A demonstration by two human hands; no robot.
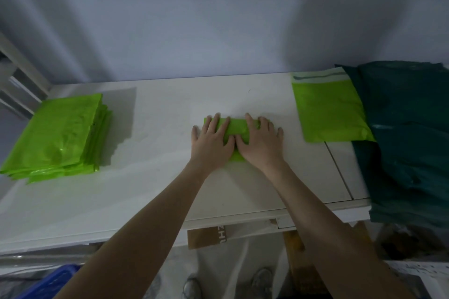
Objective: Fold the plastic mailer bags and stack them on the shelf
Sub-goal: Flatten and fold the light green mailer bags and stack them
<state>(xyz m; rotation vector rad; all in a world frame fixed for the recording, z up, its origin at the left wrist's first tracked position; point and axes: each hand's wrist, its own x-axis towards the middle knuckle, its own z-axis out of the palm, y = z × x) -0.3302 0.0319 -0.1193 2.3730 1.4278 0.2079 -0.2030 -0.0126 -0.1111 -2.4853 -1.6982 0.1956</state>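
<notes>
A small folded lime-green mailer bag (237, 127) lies in the middle of the white shelf top (155, 153). My left hand (211, 143) and my right hand (260, 142) both press flat on it with straight fingers, side by side, covering most of it. A stack of folded green bags (60, 136) sits at the left of the surface. An unfolded green mailer bag (328, 111) with a pale sealing flap lies flat at the right.
A heap of dark teal plastic bags (410, 143) covers the right end and hangs over the front edge. Below the shelf edge are cardboard boxes (209, 238), a blue crate (51, 281) and my shoes on the floor. A wall stands behind.
</notes>
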